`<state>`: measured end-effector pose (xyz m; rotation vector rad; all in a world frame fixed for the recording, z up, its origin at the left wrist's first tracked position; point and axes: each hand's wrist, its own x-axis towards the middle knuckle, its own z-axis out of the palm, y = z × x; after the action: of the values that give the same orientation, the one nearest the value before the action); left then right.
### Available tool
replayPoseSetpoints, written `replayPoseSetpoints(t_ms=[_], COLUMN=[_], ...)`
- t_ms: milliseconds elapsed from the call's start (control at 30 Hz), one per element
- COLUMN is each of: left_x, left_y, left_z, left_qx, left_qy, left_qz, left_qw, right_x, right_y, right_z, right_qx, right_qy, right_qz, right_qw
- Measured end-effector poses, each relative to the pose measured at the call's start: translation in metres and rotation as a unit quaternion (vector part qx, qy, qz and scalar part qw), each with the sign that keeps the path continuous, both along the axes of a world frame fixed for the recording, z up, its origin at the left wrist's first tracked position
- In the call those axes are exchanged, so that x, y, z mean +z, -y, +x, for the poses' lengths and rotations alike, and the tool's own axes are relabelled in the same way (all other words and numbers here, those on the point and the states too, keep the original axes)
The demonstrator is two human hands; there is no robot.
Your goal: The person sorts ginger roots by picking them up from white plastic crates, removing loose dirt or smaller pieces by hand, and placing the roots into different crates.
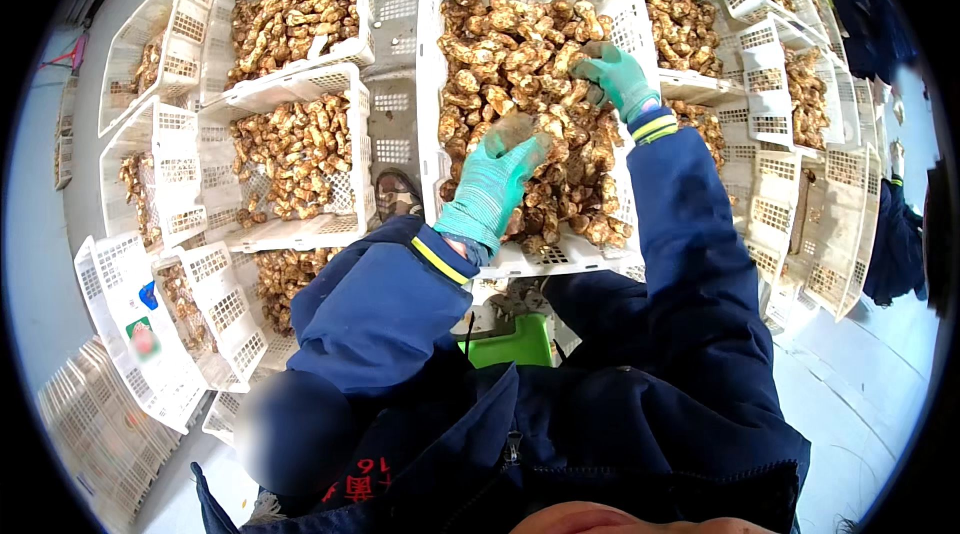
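Note:
A white perforated plastic crate (432, 114) stands before me, heaped with brown-and-cream mushrooms (500, 34) with thick stems. Both my hands wear teal knitted gloves and are in this heap. My left hand (492, 184) reaches over the middle of the pile; its soiled, bent fingers are smeared by motion, so what they grip cannot be made out. At the right side of the crate is my right hand (618, 79), its fingers curled round a mushroom that they partly hide. Dark blue sleeves with yellow bands cover both forearms.
More white crates of mushrooms stand on the left (290, 219) and on the right (740, 84). A green plastic stool (510, 342) shows below the crate, and a patterned shoe (397, 196) is to its left. People in dark clothing (890, 244) are at the far right.

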<state>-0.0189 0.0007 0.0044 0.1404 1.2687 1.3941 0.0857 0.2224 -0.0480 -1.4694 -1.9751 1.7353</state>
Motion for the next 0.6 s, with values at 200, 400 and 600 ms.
replayPoseSetpoints(t_ms=[200,400,600], left_x=[0.018,0.038,0.028], left_y=[-0.003,0.007,0.012], left_z=[-0.012,-0.017,-0.011], left_qx=[-0.078,-0.013,-0.071], left_qy=[-0.023,-0.009,0.02], left_qz=[0.007,0.091,0.207], left_qw=[0.997,0.996,0.976], right_x=[0.1,0.034,-0.015], right_y=[0.08,0.039,0.074], right_z=[-0.017,-0.065,-0.129], right_qx=[0.214,0.293,0.255], right_qy=[-0.062,0.174,0.29], right_qz=[0.109,0.388,0.402], right_qw=[0.969,0.856,0.83])
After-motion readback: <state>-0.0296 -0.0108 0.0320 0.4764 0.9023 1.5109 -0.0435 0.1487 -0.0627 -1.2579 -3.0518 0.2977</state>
